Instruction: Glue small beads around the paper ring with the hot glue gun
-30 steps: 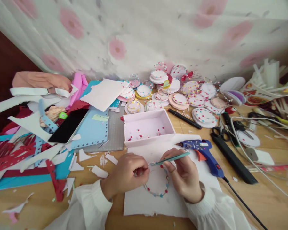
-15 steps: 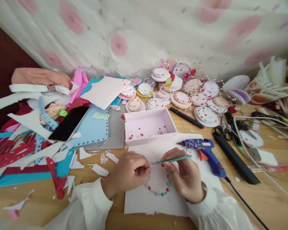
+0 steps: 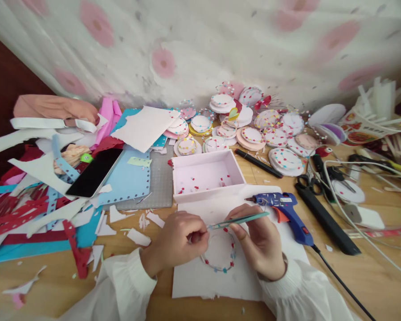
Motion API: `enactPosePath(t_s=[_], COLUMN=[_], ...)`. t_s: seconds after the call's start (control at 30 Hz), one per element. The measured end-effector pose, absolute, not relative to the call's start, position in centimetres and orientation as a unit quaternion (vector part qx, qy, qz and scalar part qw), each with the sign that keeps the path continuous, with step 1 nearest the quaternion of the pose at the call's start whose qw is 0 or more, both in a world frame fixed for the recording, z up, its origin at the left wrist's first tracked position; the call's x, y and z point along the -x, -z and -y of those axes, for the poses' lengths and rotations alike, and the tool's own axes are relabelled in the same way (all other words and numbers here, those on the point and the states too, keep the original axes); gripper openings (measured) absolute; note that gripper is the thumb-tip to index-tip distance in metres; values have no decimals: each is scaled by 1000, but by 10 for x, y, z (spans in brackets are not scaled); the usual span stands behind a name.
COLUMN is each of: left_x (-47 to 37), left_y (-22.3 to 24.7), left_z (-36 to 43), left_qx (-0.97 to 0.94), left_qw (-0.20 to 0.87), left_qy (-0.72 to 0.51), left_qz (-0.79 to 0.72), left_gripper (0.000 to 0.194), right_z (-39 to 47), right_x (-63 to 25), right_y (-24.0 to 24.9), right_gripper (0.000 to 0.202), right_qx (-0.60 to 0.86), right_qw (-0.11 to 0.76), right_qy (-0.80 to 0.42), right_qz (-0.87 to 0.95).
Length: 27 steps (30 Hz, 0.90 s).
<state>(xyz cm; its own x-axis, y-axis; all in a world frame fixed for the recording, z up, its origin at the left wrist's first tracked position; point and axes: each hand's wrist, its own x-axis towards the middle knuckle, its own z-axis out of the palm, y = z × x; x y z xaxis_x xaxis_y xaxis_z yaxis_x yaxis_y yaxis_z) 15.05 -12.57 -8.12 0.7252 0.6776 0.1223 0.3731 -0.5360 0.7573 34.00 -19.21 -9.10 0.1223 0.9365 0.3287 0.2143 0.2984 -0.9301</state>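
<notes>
My left hand (image 3: pixel 178 238) is closed in a pinch at the upper left of a thin wire ring (image 3: pixel 232 263), which is dotted with small red and blue stars. The ring's edge runs in under the fingertips. In my right hand (image 3: pixel 259 243) is a pair of teal tweezers (image 3: pixel 243 219), gripped between thumb and fingers. Their tip points left and reaches close to my left fingertips; whatever may be between the tips is too small to make out. Below both hands lies a white paper sheet (image 3: pixel 194 283). Behind them stands an open pale box (image 3: pixel 209 192) with a few small stars inside.
To the right lie a blue glue gun (image 3: pixel 282 201), a black bar (image 3: pixel 327 223), scissors (image 3: pixel 309 183) and a white cable (image 3: pixel 332 187). Decorated paper discs (image 3: pixel 285 161) crowd the back. Leftward are a phone (image 3: pixel 95 174), a cutting mat (image 3: pixel 162 178) and paper scraps (image 3: pixel 76 249).
The whole view has shifted very slightly. My right hand and the tweezers tilt up a little more at the right end; my left hand keeps its pinch.
</notes>
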Motion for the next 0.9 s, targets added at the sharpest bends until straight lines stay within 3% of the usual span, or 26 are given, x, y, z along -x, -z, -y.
enactPosePath(t_s=[0.17,0.4,0.6,0.9], left_x=[-150,-150,-141,-119], left_y=[81,78,45,43], left_z=[126,124,128,155], left_qx=[-851,-857,-818,-602], left_qw=[372,367,377,640], left_qy=[-204,-162,-98,-65], left_qz=[-309,-323,-424,-472], left_gripper=[17,23,23,37], right_z=[192,191,189,203], right_x=[-338,-339,-348,-374], right_y=[91,82,73,51], right_gripper=[14,17,3,27], right_qx=[501,510,484,459], right_qw=[550,646,682,697], right_qy=[-323,-318,-385,-429], right_qz=[585,469,390,346])
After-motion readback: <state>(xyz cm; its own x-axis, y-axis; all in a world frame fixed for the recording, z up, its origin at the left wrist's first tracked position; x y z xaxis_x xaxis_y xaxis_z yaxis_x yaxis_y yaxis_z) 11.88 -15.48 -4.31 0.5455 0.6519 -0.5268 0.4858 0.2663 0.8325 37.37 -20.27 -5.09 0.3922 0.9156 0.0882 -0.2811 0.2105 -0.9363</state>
